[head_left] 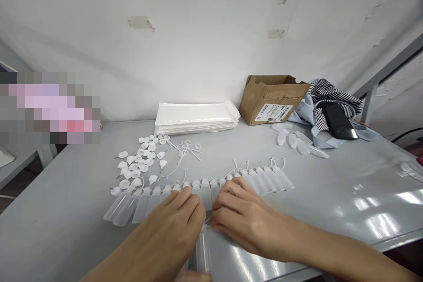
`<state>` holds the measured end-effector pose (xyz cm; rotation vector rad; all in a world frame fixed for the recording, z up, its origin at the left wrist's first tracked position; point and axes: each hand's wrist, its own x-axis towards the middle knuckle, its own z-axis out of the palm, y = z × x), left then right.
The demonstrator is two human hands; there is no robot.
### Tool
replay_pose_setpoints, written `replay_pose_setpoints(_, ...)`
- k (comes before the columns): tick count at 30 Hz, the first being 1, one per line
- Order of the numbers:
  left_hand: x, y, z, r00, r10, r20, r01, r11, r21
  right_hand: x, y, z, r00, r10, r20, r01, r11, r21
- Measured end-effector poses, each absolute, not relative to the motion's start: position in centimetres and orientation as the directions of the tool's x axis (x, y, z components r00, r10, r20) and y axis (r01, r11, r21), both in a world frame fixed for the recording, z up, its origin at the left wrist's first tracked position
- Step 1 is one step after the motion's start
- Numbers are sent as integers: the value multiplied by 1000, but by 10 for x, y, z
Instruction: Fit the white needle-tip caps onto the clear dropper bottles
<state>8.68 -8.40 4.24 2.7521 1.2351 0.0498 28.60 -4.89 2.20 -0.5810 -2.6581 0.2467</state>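
Note:
My left hand (180,229) is closed around a clear plastic tube (203,251) that stands nearly upright close to me; its fingers hide part of it. Right beside the tube's top end, my right hand (246,218) has its fingers pinched together. What the fingertips hold is hidden, though a thin strand shows near them. Beyond both hands runs a slanting row of frosted plastic tubes (264,180), several with thin curved straps at the top. Behind the row's left end lies a loose pile of small white caps (140,163), with thin looped plastic straps (185,149) next to it.
White padded envelopes (196,116) are stacked against the wall. An open cardboard box (274,101) stands to their right, with striped cloth (330,92) and a black phone (339,121) beyond. Loose frosted pieces (302,145) lie before the box. A blurred-out area covers the far left.

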Motion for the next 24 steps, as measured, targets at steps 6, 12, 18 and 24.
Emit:
replay_pose_setpoints(6,86,-85,38,678,733,-59,734,-669,119,282,-54,9,-819,372,438,383,921,-67)
replay_pose_setpoints(12,83,-84,37,682,727,-77,731,-674,111,276,-57,2,-786,374,492,404,913,-49)
replay_pose_setpoints(18,82,-89,38,669,740,-76,744,-665,72,272,-58,-4,-773,358,524,402,915,-33)
replay_pose_setpoints(24,80,-95,37,648,760,-50,762,-646,45,272,-59,-6,-784,347,515,397,918,-15)
